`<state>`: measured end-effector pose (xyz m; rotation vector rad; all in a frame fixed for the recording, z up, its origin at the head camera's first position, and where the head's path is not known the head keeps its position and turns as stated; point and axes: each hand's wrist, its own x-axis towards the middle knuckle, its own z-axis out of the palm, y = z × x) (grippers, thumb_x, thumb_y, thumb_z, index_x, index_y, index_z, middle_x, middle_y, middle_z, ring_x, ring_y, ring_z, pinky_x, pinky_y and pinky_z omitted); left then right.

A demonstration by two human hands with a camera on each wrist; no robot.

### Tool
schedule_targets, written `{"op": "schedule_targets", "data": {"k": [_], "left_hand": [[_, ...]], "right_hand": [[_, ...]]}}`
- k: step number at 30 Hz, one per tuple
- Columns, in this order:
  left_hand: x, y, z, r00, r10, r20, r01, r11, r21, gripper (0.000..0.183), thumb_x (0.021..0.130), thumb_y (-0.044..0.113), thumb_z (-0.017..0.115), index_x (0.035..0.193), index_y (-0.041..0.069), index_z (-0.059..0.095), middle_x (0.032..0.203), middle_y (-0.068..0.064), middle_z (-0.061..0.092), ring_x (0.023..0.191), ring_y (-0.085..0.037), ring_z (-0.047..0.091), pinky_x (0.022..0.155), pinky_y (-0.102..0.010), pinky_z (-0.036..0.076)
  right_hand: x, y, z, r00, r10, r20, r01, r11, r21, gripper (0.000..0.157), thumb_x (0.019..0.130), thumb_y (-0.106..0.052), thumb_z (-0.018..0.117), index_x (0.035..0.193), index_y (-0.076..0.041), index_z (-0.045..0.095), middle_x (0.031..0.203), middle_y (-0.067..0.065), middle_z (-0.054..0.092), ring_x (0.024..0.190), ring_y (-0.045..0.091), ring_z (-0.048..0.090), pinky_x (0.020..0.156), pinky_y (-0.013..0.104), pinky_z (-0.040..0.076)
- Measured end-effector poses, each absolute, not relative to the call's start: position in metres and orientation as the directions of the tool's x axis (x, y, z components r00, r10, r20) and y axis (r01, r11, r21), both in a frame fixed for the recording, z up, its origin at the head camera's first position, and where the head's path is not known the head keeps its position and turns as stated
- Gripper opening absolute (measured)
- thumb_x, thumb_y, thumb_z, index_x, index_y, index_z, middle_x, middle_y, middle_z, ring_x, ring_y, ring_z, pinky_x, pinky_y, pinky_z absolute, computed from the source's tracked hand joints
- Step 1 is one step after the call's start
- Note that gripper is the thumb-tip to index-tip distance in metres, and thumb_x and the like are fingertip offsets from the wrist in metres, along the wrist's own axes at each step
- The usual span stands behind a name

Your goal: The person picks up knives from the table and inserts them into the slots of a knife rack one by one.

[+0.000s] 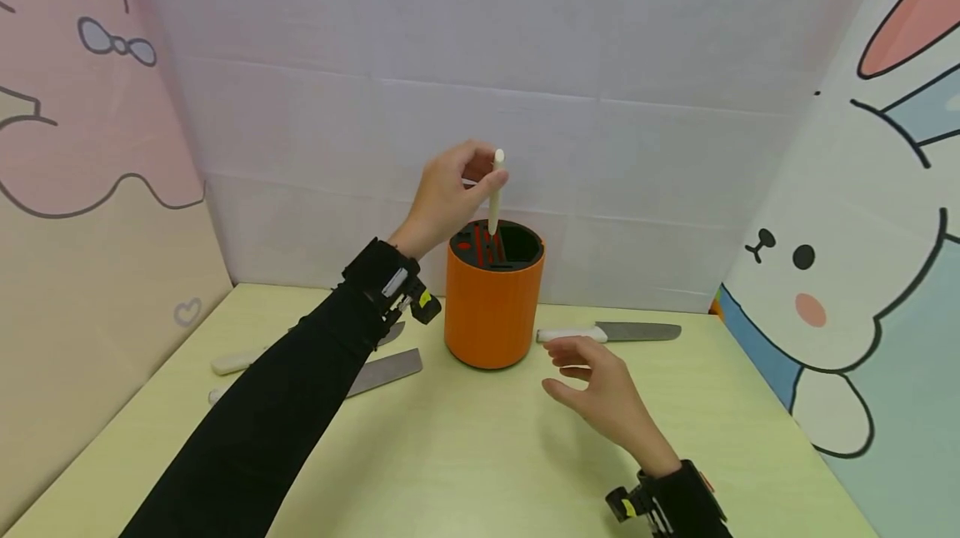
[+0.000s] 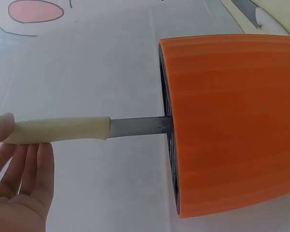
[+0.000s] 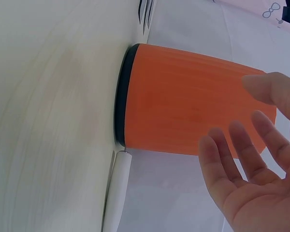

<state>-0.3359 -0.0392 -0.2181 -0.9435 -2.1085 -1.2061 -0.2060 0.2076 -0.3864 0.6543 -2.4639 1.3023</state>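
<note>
An orange round knife holder (image 1: 491, 313) with a black slotted top stands upright on the table. Above it my left hand (image 1: 453, 188) pinches the end of a knife's cream handle (image 2: 63, 129) between thumb and fingers. The knife's blade (image 2: 137, 126) points down, its lower part hidden inside the holder. Lower and to the right, my right hand (image 1: 596, 392) hovers with fingers loosely bent and holds nothing. Closest to it is a knife with a white handle (image 1: 570, 335) and a grey blade (image 1: 641, 331), lying flat right of the holder.
Left of the holder more knives lie on the table, partly hidden by my left sleeve; a white handle (image 1: 236, 361) and a broad blade (image 1: 386, 371) show. A white sheet (image 1: 480, 63) hangs behind the pale table (image 1: 450, 455). Printed cartoon panels stand on both sides.
</note>
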Motion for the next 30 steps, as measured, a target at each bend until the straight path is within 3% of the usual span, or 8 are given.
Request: {"op": "schedule_targets", "data": {"k": [7, 18, 26, 30], "left_hand": [[-0.340, -0.041, -0.228, -0.616, 0.318, 0.720, 0.781, 0.367, 0.506, 0.027, 0.096, 0.027, 0.061, 0.116, 0.010, 0.059, 0.099, 0.005, 0.062, 0.086, -0.005, 0.058, 0.079, -0.026, 0.049], [-0.345, -0.042, -0.242, -0.644, 0.316, 0.697, 0.759, 0.382, 0.528, 0.022, 0.096, 0.028, 0.061, 0.113, 0.015, 0.059, 0.099, 0.006, 0.061, 0.087, -0.006, 0.057, 0.078, -0.027, 0.049], [-0.348, -0.043, -0.253, -0.648, 0.327, 0.688, 0.756, 0.387, 0.528, 0.026, 0.096, 0.027, 0.060, 0.117, 0.011, 0.058, 0.099, 0.007, 0.060, 0.088, -0.004, 0.056, 0.081, -0.025, 0.047], [-0.348, -0.043, -0.254, -0.669, 0.318, 0.672, 0.738, 0.393, 0.549, 0.027, 0.097, 0.027, 0.059, 0.118, 0.011, 0.058, 0.101, 0.005, 0.060, 0.089, -0.006, 0.056, 0.081, -0.026, 0.048]], "right_hand": [[-0.208, 0.207, -0.387, -0.863, -0.258, 0.434, -0.504, 0.498, -0.706, 0.046, 0.076, -0.004, 0.079, 0.116, -0.014, 0.060, 0.107, -0.003, 0.061, 0.098, 0.023, 0.061, 0.082, 0.036, 0.054], [-0.209, 0.208, -0.389, -0.854, -0.268, 0.446, -0.520, 0.484, -0.704, 0.046, 0.076, -0.003, 0.079, 0.116, -0.014, 0.061, 0.107, -0.003, 0.061, 0.097, 0.024, 0.061, 0.081, 0.037, 0.054], [-0.208, 0.208, -0.390, -0.855, -0.264, 0.447, -0.518, 0.494, -0.699, 0.046, 0.075, -0.003, 0.080, 0.116, -0.013, 0.061, 0.106, -0.004, 0.061, 0.096, 0.018, 0.061, 0.080, 0.024, 0.053], [-0.208, 0.207, -0.390, -0.854, -0.267, 0.448, -0.520, 0.488, -0.701, 0.046, 0.075, -0.003, 0.080, 0.116, -0.012, 0.061, 0.106, -0.004, 0.061, 0.097, 0.020, 0.061, 0.081, 0.029, 0.054]]}}
